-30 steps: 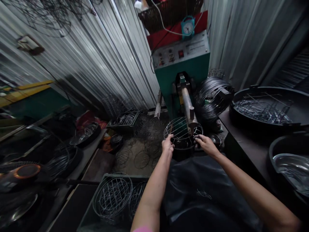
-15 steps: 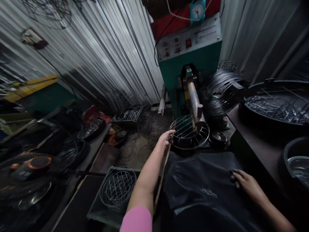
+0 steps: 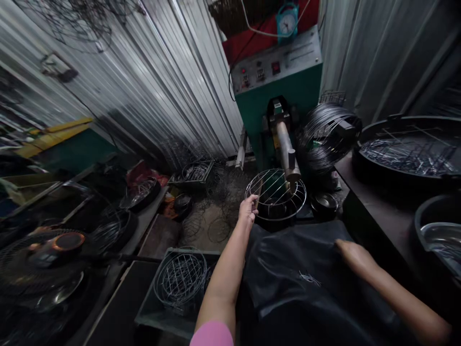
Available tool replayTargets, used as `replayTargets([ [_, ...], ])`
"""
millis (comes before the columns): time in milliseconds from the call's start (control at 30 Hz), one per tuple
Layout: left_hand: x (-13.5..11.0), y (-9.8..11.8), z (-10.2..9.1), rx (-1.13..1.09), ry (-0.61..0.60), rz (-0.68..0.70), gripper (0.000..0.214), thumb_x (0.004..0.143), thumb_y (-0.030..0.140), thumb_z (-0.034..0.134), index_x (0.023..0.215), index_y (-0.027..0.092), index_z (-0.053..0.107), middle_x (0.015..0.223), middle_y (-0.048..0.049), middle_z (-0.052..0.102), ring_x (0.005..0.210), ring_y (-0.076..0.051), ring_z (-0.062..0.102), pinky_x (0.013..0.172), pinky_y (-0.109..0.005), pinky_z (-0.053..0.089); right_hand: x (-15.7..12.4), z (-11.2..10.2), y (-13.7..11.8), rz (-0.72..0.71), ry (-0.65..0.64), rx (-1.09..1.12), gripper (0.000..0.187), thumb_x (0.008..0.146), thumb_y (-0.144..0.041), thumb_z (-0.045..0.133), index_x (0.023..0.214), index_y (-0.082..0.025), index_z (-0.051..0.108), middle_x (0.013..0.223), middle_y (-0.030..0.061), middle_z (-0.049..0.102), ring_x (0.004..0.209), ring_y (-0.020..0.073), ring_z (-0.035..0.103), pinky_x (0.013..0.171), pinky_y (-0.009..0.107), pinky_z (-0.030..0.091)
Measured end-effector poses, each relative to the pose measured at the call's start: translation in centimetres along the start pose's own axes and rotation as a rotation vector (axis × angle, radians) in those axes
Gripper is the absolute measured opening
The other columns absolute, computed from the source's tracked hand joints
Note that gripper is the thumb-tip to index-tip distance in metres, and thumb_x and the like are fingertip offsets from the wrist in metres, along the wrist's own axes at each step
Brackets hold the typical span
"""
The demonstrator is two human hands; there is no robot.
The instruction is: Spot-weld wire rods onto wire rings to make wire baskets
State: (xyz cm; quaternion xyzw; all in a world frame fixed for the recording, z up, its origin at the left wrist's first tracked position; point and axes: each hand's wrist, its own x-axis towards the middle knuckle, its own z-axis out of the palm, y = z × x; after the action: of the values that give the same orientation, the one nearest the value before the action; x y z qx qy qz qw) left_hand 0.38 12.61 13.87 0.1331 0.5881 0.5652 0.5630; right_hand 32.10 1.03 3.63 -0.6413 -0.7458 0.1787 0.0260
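A round wire rack [image 3: 271, 190] with a double rim hangs just under the end of the welding machine's metal arm [image 3: 286, 144]. My left hand [image 3: 248, 209] is closed on the rack's left edge, fingers curled around the wire. Over my lap spreads a black apron-like sheet [image 3: 288, 254], on which a small pile of short metal wires [image 3: 309, 278] lies. Above the sheet's right side is my right hand [image 3: 355, 255], to the right of the wires; its fingers point down and are blurred, so whether they hold anything is hidden.
The green machine [image 3: 288, 86] stands ahead, with a wire coil [image 3: 329, 134] beside it. At right are a large black pan [image 3: 403, 170] of metal pieces and another basin [image 3: 419, 230]. A bin [image 3: 162, 315] with wire rounds sits left, near a fan [image 3: 54, 250].
My right hand has moved slightly left and up over the sheet, its fingers turning downward. My left hand still grips the rack under the arm. The camera view has shifted slightly.
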Motion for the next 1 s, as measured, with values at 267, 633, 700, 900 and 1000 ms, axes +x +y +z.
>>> replayTargets([
  [267,-1.0,-1.2,0.2,-0.030,0.028,0.100,0.036,0.046,0.021,0.070,0.065,0.019,0.040,0.050,0.0108,0.032,0.036,-0.001,0.023,0.034,-0.015,0.010,-2.4,-1.9,1.1,0.239,0.144,0.821,0.021,0.079,-0.032,0.052,0.090,-0.016,0.060,0.068,0.0066,0.064,0.063,0.0221,0.062,0.059,0.031,0.049],
  [633,-1.5,-2.2,2.4,-0.107,0.056,0.150,0.049,0.045,0.025,0.074,0.082,0.019,0.043,0.055,0.0104,0.037,0.038,-0.001,0.026,0.036,-0.015,0.012,6.5,-6.6,-11.2,-0.157,0.244,1.217,0.045,0.073,-0.060,0.059,0.089,-0.018,0.061,0.069,0.0043,0.063,0.062,0.0195,0.061,0.057,0.030,0.050],
  [700,-1.4,-2.1,2.4,-0.094,0.051,0.176,0.053,0.045,0.024,0.075,0.088,0.020,0.043,0.058,0.0097,0.039,0.039,-0.001,0.029,0.036,-0.015,0.014,7.3,-6.3,-11.5,-0.154,0.212,1.132,0.045,0.074,-0.061,0.056,0.087,-0.018,0.061,0.060,0.0021,0.060,0.055,0.0185,0.059,0.056,0.030,0.049],
  [900,-1.1,-2.1,2.5,-0.075,0.046,0.186,0.053,0.048,0.024,0.074,0.092,0.019,0.044,0.062,0.0084,0.043,0.041,-0.001,0.031,0.036,-0.014,0.017,7.8,-6.8,-11.1,-0.162,0.215,1.099,0.043,0.077,-0.058,0.051,0.087,-0.017,0.059,0.068,0.0034,0.063,0.054,0.0165,0.058,0.056,0.029,0.048],
  [1000,-0.9,-2.3,2.5,-0.084,0.051,0.165,0.051,0.047,0.026,0.076,0.088,0.019,0.045,0.060,0.0083,0.042,0.041,-0.002,0.030,0.036,-0.014,0.017,7.8,-7.0,-11.1,-0.171,0.222,1.100,0.042,0.079,-0.056,0.050,0.090,-0.017,0.059,0.069,0.0037,0.063,0.057,0.0169,0.059,0.056,0.028,0.048],
])
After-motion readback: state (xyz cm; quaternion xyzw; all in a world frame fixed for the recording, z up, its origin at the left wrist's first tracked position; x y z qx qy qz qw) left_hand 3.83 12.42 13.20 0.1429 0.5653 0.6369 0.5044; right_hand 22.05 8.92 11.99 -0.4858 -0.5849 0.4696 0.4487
